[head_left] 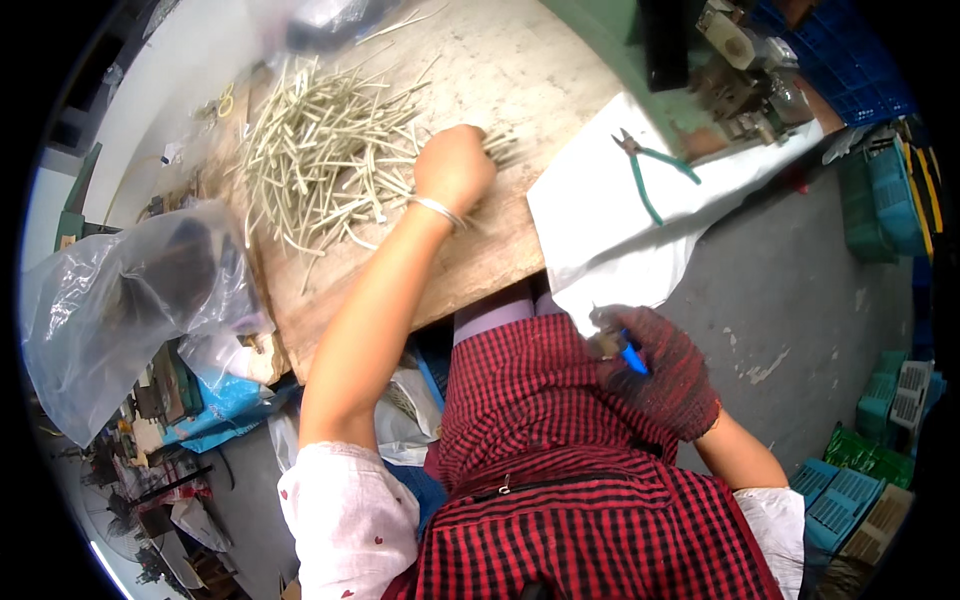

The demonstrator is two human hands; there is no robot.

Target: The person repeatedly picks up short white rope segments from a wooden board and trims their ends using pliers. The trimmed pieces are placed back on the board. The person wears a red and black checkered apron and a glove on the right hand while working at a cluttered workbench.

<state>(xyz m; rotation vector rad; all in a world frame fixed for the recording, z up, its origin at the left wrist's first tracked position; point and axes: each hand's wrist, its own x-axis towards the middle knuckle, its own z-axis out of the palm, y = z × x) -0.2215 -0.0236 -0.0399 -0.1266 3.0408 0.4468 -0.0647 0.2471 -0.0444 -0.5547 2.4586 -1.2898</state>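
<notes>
A heap of thin, pale green-cream cut lengths [320, 150], like short tubes or wires, is spread over the wooden board. At the heap's right edge my bare left hand [455, 172], a bangle at its wrist, is closed with its fingers curled under. Blurred ends of the same pale lengths [503, 147] stick out beyond its right side. Over my lap, my right hand [660, 370] in a dark knitted glove grips a blue-handled tool [632, 355]. Its greyish metal head points left; blur hides its exact kind.
Green-handled pliers [652, 170] lie on a white sheet [590, 215] right of the worn wooden board [500, 50]. Behind them stands a green machine [710, 110] with metal parts. A clear plastic bag [130, 300] hangs at left. Plastic baskets [845, 505] stand on the floor at right.
</notes>
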